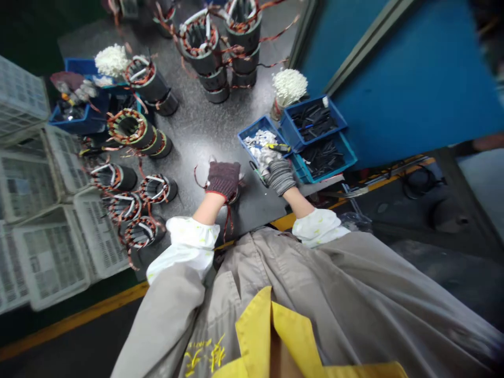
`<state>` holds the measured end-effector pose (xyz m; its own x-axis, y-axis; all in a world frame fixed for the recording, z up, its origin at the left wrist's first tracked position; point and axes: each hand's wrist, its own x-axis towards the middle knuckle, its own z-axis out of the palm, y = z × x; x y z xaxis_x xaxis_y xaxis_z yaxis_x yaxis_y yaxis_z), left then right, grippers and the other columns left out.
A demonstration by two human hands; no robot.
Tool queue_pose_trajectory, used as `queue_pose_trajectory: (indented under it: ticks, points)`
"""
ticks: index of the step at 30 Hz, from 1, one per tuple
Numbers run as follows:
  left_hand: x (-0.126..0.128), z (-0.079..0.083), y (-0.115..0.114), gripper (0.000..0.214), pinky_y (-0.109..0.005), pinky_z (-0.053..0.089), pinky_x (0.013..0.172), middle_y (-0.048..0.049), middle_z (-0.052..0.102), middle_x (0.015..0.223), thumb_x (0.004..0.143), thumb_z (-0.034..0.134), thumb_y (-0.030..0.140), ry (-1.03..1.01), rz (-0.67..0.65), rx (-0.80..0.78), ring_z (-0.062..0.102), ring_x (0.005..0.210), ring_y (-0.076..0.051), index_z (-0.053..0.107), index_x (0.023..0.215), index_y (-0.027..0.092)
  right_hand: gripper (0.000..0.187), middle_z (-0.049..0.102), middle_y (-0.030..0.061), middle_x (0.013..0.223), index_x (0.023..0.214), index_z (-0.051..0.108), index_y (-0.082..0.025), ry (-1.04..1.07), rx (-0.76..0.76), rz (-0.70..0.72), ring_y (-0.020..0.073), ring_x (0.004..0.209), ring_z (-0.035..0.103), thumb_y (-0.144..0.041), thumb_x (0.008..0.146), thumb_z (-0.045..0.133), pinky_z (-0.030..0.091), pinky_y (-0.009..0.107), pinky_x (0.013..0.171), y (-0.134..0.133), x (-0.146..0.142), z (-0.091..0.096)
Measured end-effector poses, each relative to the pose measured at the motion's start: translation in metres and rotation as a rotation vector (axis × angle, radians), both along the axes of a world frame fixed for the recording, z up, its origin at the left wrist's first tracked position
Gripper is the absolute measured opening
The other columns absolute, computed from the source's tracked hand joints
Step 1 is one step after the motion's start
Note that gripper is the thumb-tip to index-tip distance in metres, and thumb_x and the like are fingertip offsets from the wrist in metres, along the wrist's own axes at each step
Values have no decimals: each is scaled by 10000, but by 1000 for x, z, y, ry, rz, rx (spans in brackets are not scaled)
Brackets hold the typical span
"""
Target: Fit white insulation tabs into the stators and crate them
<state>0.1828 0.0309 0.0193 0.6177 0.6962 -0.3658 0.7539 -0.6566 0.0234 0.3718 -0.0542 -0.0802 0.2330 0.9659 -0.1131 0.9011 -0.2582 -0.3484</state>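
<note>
At a dark workbench, our left hand, in a maroon knit glove, curls down over a copper-wound stator near the bench's front edge. The palm hides most of the stator, and we cannot tell whether the hand grips it. Red lead wires trail from beneath that hand. Our right hand, in a grey striped glove, reaches with narrowed fingers to the small white pieces in a blue tray; we cannot tell whether it holds one. A yellow-handled tool lies in the same tray. Just beside it sit a blue bin and a teal tray, both filled with black strips. A bundle of white cable ties rises beyond them. More wound stators stand in rows and stacks across the bench, and white plastic crates are piled along its left side. White oversleeves cover our forearms, below the arms of a grey work coat with a yellow collar.
</note>
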Motion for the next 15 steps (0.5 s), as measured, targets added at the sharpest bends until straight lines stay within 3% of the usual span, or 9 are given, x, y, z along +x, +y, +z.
queue_pose_trajectory:
  ticks: [2, 5, 7, 10, 12, 15]
  points:
    - [8, -2, 1, 333, -647, 479, 1090, -253, 836, 1082, 1051, 536, 219, 89, -33, -6, 806, 1066, -443, 792, 1235, 111, 458, 786, 197, 1375, 1366, 775, -129, -10, -31, -16, 372, 1284, 697, -397, 1085, 534, 513, 499, 1184, -9, 9, 11]
    - [2, -10, 0, 363, -602, 474, 1088, -250, 831, 1025, 1065, 467, 197, 75, -65, 39, 808, 1024, -422, 781, 1219, 99, 456, 809, 186, 1277, 1230, 800, -153, -51, 3, -140, 352, 1188, 719, -412, 1124, 440, 534, 463, 1119, -23, 52, 24]
    - [-5, -18, 0, 410, -535, 499, 1055, -226, 834, 1033, 1101, 438, 279, 15, 14, 56, 800, 1044, -399, 785, 1253, 123, 479, 814, 183, 1210, 1169, 797, -156, -101, 54, -282, 347, 1136, 729, -398, 1140, 384, 551, 470, 1077, -28, 97, 29]
    - [-12, -30, 0, 497, -437, 534, 896, -196, 834, 1107, 1128, 389, 408, -120, 244, 68, 785, 1084, -372, 791, 1301, 172, 490, 809, 181, 1194, 1185, 789, -151, -200, 122, -421, 363, 1148, 723, -398, 1146, 367, 555, 523, 1087, -21, 166, 32]
    - [-13, -36, -1, 533, -418, 535, 861, -191, 828, 1153, 1127, 364, 438, -192, 331, 60, 783, 1079, -361, 802, 1283, 179, 471, 789, 188, 1283, 1262, 781, -144, -254, 111, -380, 373, 1200, 704, -386, 1135, 398, 537, 553, 1125, -4, 201, 33]
    - [-12, -40, -1, 551, -446, 554, 917, -204, 820, 1173, 1114, 370, 459, -220, 329, 54, 774, 1113, -377, 809, 1263, 162, 444, 716, 196, 1479, 1363, 759, -130, -295, 21, -147, 389, 1316, 650, -370, 1084, 511, 515, 556, 1157, 33, 229, 34]
